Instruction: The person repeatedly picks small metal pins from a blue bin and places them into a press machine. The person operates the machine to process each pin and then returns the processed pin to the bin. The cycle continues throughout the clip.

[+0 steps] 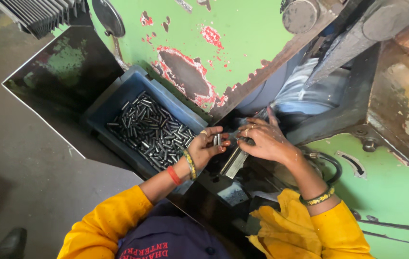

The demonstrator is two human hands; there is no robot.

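My left hand is cupped around a few small dark metal pins, just right of a blue bin. That blue bin holds several of the same short metal pins. My right hand rests with fingers spread on a narrow shiny metal guide rail that slants toward the green machine. The fingertips of both hands nearly meet above the rail. I wear yellow sleeves, bangles on both wrists and rings.
A worn green machine body with chipped paint rises behind the bin. A dark metal plate stands left of the bin. Grey floor lies to the left. A green machine table with slots sits at right.
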